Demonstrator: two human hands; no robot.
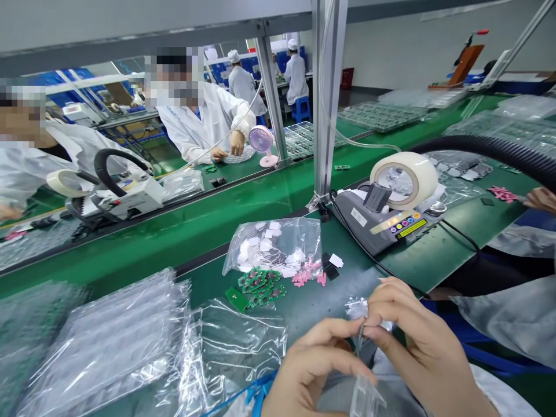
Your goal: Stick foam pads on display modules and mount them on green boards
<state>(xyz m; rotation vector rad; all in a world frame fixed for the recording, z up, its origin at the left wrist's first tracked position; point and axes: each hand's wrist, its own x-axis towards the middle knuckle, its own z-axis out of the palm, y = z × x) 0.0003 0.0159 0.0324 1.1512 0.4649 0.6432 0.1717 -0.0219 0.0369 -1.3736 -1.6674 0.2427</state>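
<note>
My left hand and my right hand meet low in front of me, fingertips together. Between them they pinch a small, thin grey piece, mostly hidden by the fingers. A clear plastic piece shows just below my left fingers, seemingly touching them. Behind the fingertips lie small shiny silvery parts. Farther back are pink pieces, green circuit boards and a clear bag of white pieces. A blue band circles my left wrist.
Clear plastic trays are stacked at left, beside a clear plastic sheet. A grey tape dispenser carries a large tape roll. A metal post rises behind. Co-workers sit across the bench; another person's hand is at right.
</note>
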